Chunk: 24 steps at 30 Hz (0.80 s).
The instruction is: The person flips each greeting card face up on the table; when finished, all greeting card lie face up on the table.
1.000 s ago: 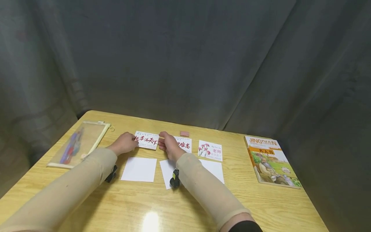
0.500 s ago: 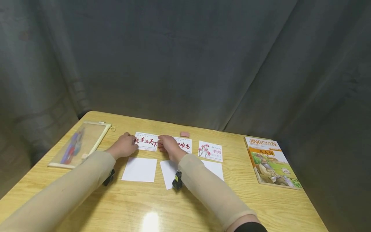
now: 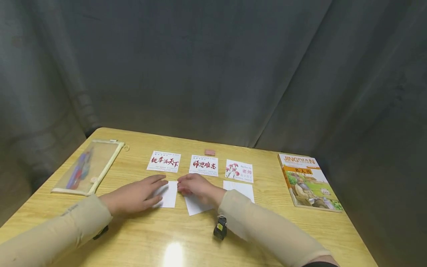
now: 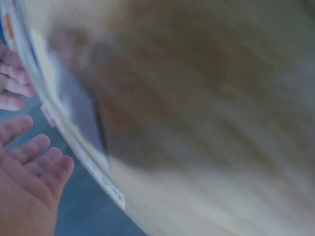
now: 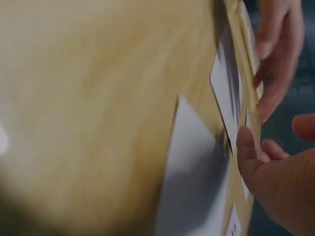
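My left hand (image 3: pixel 136 194), fingers loosely spread, is over the left blank white card (image 3: pixel 171 194) and covers part of it. Opposite it, my right hand (image 3: pixel 197 187) overlaps the middle blank card (image 3: pixel 195 207), which lies at a slant; its fingers bend slightly with nothing between them. The right blank card (image 3: pixel 240 188) is partly behind the right sleeve. Behind these lie three printed cards: two with red lettering, at left (image 3: pixel 164 161) and middle (image 3: pixel 203 165), and a flower card (image 3: pixel 239 171) at right. In the right wrist view, a white card (image 5: pixel 197 177) lies beneath the right hand (image 5: pixel 285 182).
A see-through zip pouch (image 3: pixel 111 163) with coloured pens lies at the table's left. The pink eraser (image 3: pixel 210 152) sits behind the middle printed card. To the right is a magazine (image 3: pixel 310 181). A dark curtain (image 3: pixel 200 74) hangs along the table's far edge.
Both hands have left the edges of the left printed card and come nearer, over the blank cards. The left and middle printed cards now show in full.
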Tool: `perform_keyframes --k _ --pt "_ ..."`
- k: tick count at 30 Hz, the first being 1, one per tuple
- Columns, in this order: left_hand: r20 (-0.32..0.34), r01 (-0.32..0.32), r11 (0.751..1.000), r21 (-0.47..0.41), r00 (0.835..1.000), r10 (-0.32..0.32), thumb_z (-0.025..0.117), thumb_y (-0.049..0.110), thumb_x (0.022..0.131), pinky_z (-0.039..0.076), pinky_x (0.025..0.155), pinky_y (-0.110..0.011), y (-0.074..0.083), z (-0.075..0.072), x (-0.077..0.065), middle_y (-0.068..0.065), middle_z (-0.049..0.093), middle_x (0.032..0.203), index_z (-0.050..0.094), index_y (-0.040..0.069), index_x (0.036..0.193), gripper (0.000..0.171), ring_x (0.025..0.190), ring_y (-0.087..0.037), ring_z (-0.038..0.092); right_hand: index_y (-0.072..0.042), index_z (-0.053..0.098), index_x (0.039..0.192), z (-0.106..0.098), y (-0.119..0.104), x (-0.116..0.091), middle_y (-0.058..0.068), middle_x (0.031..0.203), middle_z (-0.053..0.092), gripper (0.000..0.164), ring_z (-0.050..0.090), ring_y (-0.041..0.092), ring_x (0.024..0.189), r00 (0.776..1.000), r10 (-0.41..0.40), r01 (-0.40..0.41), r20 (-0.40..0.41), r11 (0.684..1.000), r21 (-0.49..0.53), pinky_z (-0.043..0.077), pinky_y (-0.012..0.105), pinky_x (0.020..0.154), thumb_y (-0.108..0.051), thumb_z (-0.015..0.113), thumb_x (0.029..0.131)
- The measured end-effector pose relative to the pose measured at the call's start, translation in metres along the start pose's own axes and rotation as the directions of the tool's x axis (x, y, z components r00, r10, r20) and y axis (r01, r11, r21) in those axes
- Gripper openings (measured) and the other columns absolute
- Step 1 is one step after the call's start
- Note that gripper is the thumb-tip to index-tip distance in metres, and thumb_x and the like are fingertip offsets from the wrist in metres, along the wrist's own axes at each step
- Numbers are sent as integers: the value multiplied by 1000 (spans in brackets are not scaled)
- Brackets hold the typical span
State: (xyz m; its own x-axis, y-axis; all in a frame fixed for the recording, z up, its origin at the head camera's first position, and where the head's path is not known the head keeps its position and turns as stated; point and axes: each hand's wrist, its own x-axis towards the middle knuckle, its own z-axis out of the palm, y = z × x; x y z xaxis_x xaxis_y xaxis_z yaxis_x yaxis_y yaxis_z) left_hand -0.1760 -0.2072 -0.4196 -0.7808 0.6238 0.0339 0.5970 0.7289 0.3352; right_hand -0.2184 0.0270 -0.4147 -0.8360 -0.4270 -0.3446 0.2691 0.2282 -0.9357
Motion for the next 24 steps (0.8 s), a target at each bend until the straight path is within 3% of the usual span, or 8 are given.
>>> perform_keyframes --k 4,7,16,24 --pt "161 -4 1000 3 987 4 52 40 107 33 115 -61 2 5 -6 -26 32 162 42 -2 155 64 148 -47 30 16 55 133 7 2 -12 9 91 65 39 61 8 72 998 61 -61 4 993 106 58 27 85 6 57 95" --pt "215 7 1000 1 977 -7 50 41 108 30 116 -63 1 9 -8 -26 26 165 37 -2 158 66 150 -49 24 17 52 136 12 2 -16 4 86 59 44 58 5 67 997 82 -80 -11 987 140 56 24 81 7 56 93" --pt "180 20 999 -27 984 -14 51 35 108 32 115 -63 -1 9 -9 -27 31 162 43 -2 154 60 148 -49 28 12 57 134 17 1 -13 6 91 61 42 60 6 68 993 107 -100 -45 986 132 58 23 77 8 57 92" --pt "142 84 990 -113 987 -68 59 39 104 35 113 -63 -6 8 -5 -28 34 160 44 -3 153 67 145 -48 36 9 62 125 18 6 -11 13 89 69 30 66 13 73 993 70 -51 -93 981 189 60 27 77 9 62 95"
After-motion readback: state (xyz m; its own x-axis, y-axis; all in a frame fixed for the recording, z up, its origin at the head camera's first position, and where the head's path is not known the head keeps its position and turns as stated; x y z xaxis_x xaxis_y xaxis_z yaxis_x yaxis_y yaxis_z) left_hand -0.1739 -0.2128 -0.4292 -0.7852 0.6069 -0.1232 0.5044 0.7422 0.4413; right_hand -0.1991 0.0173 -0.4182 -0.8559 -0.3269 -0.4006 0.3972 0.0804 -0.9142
